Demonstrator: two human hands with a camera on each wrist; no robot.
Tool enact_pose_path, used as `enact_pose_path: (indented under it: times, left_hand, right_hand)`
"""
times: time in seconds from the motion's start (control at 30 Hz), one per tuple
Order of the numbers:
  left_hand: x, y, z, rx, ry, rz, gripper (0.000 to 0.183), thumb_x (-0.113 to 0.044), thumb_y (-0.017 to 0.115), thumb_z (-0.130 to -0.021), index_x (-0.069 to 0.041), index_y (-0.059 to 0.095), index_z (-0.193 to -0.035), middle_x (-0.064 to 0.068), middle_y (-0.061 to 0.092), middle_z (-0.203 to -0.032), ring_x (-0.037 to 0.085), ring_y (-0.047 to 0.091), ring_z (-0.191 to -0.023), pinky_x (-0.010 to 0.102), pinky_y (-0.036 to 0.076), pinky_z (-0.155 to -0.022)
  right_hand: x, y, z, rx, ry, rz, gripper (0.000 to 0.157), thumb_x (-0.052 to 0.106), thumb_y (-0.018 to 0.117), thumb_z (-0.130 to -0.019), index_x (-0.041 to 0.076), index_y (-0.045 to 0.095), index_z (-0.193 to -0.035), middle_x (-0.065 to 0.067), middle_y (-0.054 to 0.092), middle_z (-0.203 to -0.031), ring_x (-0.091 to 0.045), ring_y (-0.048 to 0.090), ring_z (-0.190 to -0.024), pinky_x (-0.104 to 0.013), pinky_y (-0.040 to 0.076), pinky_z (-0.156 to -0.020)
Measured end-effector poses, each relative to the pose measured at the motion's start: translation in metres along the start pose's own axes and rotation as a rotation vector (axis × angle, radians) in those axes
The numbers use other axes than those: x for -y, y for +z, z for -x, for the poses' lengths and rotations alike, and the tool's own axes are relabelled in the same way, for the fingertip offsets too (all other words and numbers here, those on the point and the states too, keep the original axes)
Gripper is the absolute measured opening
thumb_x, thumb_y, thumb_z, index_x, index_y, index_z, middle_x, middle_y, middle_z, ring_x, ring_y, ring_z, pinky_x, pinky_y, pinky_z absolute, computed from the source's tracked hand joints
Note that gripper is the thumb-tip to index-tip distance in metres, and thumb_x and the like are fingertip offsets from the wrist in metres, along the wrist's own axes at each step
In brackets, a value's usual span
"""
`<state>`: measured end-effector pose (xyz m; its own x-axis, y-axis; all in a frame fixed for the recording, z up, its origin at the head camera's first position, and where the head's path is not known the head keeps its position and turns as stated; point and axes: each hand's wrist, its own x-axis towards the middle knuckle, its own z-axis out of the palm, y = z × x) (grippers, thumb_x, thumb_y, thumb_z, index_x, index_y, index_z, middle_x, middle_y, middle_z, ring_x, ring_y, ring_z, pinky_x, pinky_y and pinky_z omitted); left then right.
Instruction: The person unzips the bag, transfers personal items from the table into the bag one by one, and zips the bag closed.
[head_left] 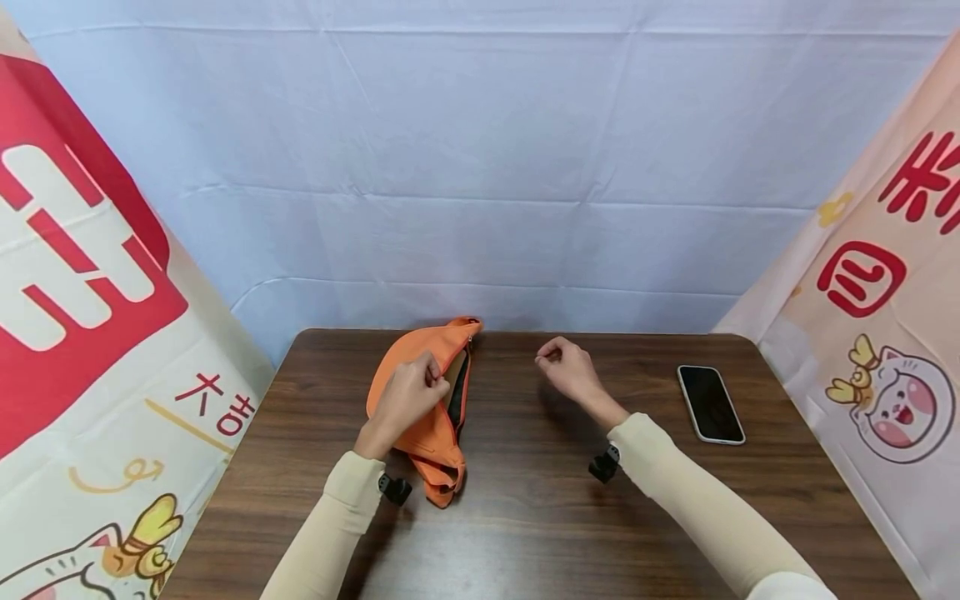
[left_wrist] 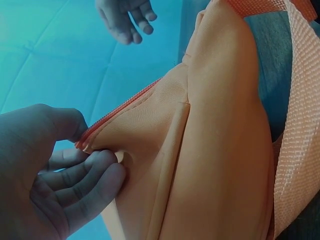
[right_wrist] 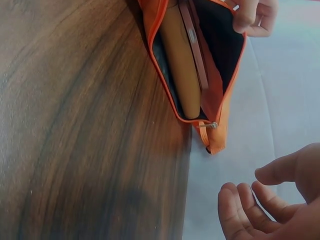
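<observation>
An orange waist bag [head_left: 408,346] lies on its side at the left of the table, its zipped mouth gaping toward the right. My left hand [head_left: 408,392] pinches the upper edge of that mouth between thumb and fingers, beside the orange zipper teeth [left_wrist: 117,107]. Inside the bag, the right wrist view reveals a tan, rounded item [right_wrist: 181,75] and a slim pinkish flat item [right_wrist: 197,50] against a dark lining. The zipper pull [right_wrist: 214,125] sits at the end of the mouth. To the right of the bag, my right hand [head_left: 573,373] hovers with loosely curled fingers, holding nothing.
A phone [head_left: 711,404] with a dark screen lies at the right of the brown wooden table [head_left: 525,517]. The bag's woven strap [left_wrist: 302,110] loops beside it. Pale cloth [head_left: 480,167] hangs behind the table's far edge, with printed banners at both sides.
</observation>
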<state>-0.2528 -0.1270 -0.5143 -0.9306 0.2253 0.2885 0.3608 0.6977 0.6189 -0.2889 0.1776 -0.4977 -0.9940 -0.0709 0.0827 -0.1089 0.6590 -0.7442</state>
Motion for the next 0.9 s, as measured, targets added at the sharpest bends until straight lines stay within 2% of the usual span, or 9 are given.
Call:
enact_pose_path:
  times: [0.33, 0.6, 0.73, 0.9]
  left_hand:
    - [0.001, 0.0, -0.002, 0.002, 0.003, 0.002, 0.013, -0.008, 0.065, -0.097, -0.013, 0.055, -0.089, -0.001, 0.059, -0.071, 0.011, 0.049, -0.053, 0.024, 0.038, -0.053]
    - [0.0, 0.0, -0.002, 0.002, -0.006, -0.001, 0.013, -0.009, 0.065, -0.097, -0.013, 0.055, -0.09, -0.001, 0.06, -0.072, 0.011, 0.049, -0.054, 0.024, 0.038, -0.054]
    - [0.0, -0.001, -0.002, 0.006, -0.02, -0.006, 0.012, -0.01, 0.066, -0.097, -0.014, 0.056, -0.09, -0.001, 0.061, -0.074, 0.011, 0.05, -0.056, 0.025, 0.039, -0.055]
    - [-0.001, -0.001, -0.001, 0.006, -0.021, -0.007, 0.013, -0.01, 0.066, -0.097, -0.014, 0.056, -0.09, -0.001, 0.061, -0.074, 0.011, 0.05, -0.056, 0.025, 0.04, -0.055]
  right_hand:
    - [-0.005, -0.014, -0.003, -0.009, 0.017, 0.021, 0.015, 0.016, 0.065, -0.103, 0.004, 0.07, -0.111, -0.016, 0.073, -0.105, -0.027, 0.068, -0.089, -0.038, 0.053, -0.078]
    - [-0.01, -0.021, -0.002, -0.001, 0.043, -0.01, 0.017, 0.017, 0.065, -0.104, 0.003, 0.069, -0.113, -0.016, 0.072, -0.105, -0.022, 0.067, -0.08, -0.032, 0.053, -0.069]
    - [-0.013, -0.025, -0.002, -0.015, 0.046, 0.001, 0.017, 0.018, 0.065, -0.103, 0.004, 0.069, -0.113, -0.016, 0.073, -0.108, -0.025, 0.069, -0.086, -0.034, 0.054, -0.073]
    - [-0.017, -0.028, -0.002, -0.019, 0.039, 0.02, 0.018, 0.018, 0.064, -0.104, 0.004, 0.069, -0.115, -0.018, 0.073, -0.112, -0.03, 0.07, -0.096, -0.042, 0.055, -0.083]
